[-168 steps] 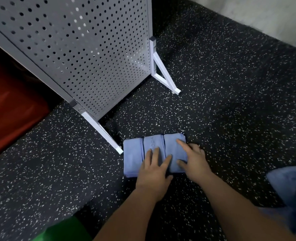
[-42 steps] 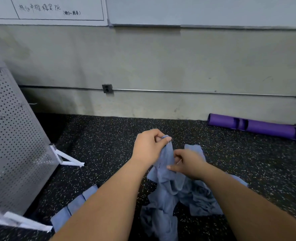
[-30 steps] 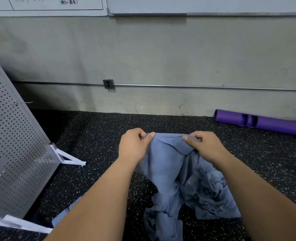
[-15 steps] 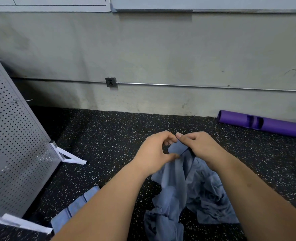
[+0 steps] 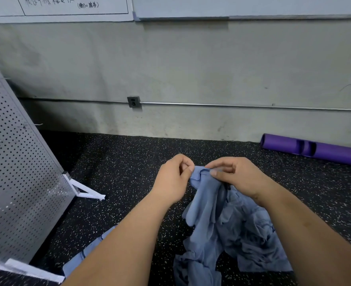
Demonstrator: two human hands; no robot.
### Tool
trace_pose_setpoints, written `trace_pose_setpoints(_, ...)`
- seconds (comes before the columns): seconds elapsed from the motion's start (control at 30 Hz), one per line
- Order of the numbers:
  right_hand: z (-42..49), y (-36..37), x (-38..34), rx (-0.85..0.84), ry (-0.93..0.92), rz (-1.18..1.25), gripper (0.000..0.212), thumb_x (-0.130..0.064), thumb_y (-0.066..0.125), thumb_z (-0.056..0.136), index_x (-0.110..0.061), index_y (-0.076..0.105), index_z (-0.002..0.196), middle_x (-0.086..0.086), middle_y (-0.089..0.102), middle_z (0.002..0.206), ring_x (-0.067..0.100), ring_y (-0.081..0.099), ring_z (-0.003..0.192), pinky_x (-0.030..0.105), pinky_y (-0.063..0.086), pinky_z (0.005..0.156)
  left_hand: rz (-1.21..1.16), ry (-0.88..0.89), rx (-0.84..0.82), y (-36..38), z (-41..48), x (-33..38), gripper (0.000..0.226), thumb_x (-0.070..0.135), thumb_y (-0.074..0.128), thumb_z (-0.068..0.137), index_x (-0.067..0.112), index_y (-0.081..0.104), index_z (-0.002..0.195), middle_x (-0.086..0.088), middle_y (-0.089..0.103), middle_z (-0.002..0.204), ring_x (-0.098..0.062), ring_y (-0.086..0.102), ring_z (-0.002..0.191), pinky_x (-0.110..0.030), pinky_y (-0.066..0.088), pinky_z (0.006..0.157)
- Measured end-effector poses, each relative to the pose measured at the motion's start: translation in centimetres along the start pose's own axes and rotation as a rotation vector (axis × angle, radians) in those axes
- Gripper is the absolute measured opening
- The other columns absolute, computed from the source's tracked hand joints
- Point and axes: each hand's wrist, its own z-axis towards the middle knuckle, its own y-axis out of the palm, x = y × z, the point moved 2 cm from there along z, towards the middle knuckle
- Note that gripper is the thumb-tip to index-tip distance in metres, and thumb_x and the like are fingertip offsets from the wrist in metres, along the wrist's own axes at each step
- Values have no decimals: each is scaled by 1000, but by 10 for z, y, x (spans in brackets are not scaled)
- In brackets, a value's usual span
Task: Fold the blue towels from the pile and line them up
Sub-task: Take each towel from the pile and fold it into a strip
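Now both hands pinch one towel's top edge: the left hand (image 5: pixel 173 180) and the right hand (image 5: pixel 239 177) close together, fingers curled on the cloth. The towel (image 5: pixel 206 199) hangs bunched, its lower end lost in the pile (image 5: pixel 257 242) on the floor (image 5: pixel 129 162). Folded towels (image 5: pixel 81 256) lie low left, near the panel (image 5: pixel 15 172). With grips this close, neither may be a true corner, so spreading could give a twisted sheet. Lifting may also drag tangled cloth from the pile.
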Motion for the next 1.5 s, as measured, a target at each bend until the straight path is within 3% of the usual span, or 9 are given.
trace_pose_setpoints(0.17,2,3,0,86,-41,-117,8,-27,76,98,-29,82,101,-2,82,93,20,77,94,46,61,93,-133,1,-136,7,-2,2,4,34,71,99,37,69,98,4,70,86,-10,62,76,-31,54,76)
trace_pose_setpoints(0.27,2,5,-1,83,-40,-101,8,-23,74,99,-24,82,103,1,82,90,20,78,90,36,60,84,-157,49,-185,10,-5,6,14,47,76,92,35,73,97,10,74,90,-14,70,88,-34,58,86)
trace_pose_setpoints(0.43,0,8,-3,84,-21,-89,9,-20,73,100,-19,81,103,0,81,83,0,68,69,13,47,62,4,76,-137,11,-3,2,2,30,75,95,32,76,95,14,74,89,-6,67,87,-40,57,87)
trace_pose_setpoints(0.57,-1,5,-1,64,-17,-133,4,-27,78,96,-27,80,100,1,78,80,4,67,71,21,50,69,4,50,-104,6,-1,1,12,29,68,102,32,79,99,15,75,87,-7,69,84,-37,58,84)
trace_pose_setpoints(0.73,0,1,5,118,-70,-404,16,-23,83,88,-34,73,94,-10,73,81,0,60,64,21,48,66,-58,64,15,-4,0,3,9,28,78,96,29,79,87,6,70,74,-6,60,68,-36,56,69)
trace_pose_setpoints(0.93,0,2,11,235,-47,-579,13,-20,69,90,-33,70,92,-13,70,78,1,63,71,26,54,71,-137,55,188,-18,2,8,11,34,79,95,30,78,85,3,69,75,-27,65,76,-39,56,72)
trace_pose_setpoints(1.13,1,-10,19,313,31,-699,11,-21,64,85,-31,68,83,-9,67,68,10,62,69,30,44,60,-127,57,382,-34,1,12,8,33,77,96,31,76,88,14,73,84,-4,67,80,-18,50,74)
trace_pose_setpoints(1.33,-1,-34,25,360,39,-754,21,-22,62,87,-39,66,75,-12,66,65,9,60,64,29,39,54,-136,-54,594,-50,6,-9,16,39,75,98,29,73,86,6,71,86,-16,66,81,-37,55,81)
trace_pose_setpoints(1.5,-4,-42,20,371,-45,-622,21,-21,64,97,-39,74,94,-11,68,69,5,59,64,21,43,59,-170,-164,623,-55,8,-18,18,39,74,98,26,75,85,7,73,81,-15,66,76,-40,58,81)
